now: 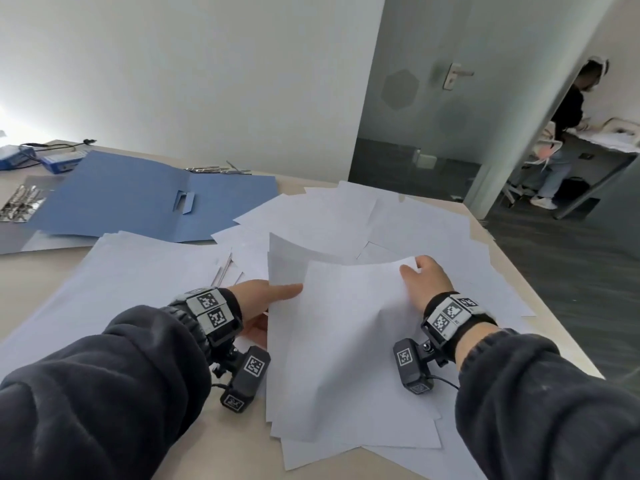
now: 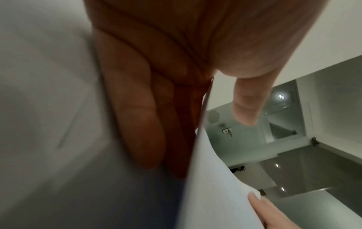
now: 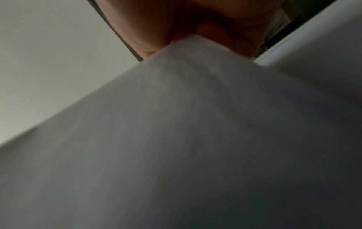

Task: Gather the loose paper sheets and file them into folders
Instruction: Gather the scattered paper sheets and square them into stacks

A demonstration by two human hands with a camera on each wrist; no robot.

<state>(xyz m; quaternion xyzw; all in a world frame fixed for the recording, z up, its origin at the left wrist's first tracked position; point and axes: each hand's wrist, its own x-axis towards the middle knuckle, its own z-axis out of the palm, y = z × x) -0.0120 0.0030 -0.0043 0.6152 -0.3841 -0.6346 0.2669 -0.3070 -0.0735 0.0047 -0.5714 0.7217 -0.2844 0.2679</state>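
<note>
Over the front of the table I hold a small stack of white paper sheets (image 1: 346,341) with both hands. My left hand (image 1: 268,296) pinches its left edge, thumb on top and fingers underneath; the left wrist view shows the sheet edge (image 2: 215,193) running between them. My right hand (image 1: 424,277) pinches the far right corner of the top sheet, which curls upward; the right wrist view shows that corner (image 3: 195,139) caught between thumb and fingers. An open blue folder (image 1: 156,195) lies flat at the back left. More loose sheets (image 1: 398,216) are scattered behind and under the held stack.
A second spread of sheets (image 1: 121,271) lies at the left. Metal clips (image 1: 20,202) and blue boxes (image 1: 52,161) sit at the far left, and metal fasteners (image 1: 218,169) lie behind the folder. The table edge (image 1: 540,306) runs along the right. A person (image 1: 568,133) stands beyond the glass door.
</note>
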